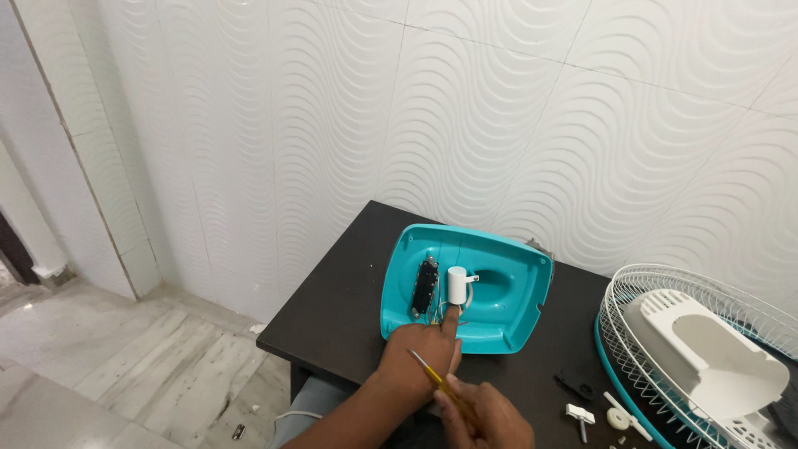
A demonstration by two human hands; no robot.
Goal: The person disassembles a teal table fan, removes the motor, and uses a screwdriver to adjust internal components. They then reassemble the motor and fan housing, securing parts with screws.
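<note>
- Floor (pixel 100 366) of pale marble lies at the far left, beside the white wavy-tiled wall (pixel 349 100).
- The dark tabletop (pixel 332 320) carries a turquoise plastic shell (pixel 511 287), open side up, set close to the wall.
- Inside the shell, a black switch block (pixel 426 287) sits at its left, with a white cylinder part (pixel 458 283) just beside it.
- The left hand (pixel 424 353) rests on the shell's near rim, its grip loose, index finger stretched out and touching the base of the white cylinder part.
- The right hand (pixel 486 420) is clenched on a yellow-handled screwdriver (pixel 432 374), whose metal tip points up-left across the left hand.
- Small white plastic pieces (pixel 603 414) lie on the tabletop further right.
- A white wire fan guard (pixel 657 333) with a white motor cover (pixel 706 349) fills the far right.
</note>
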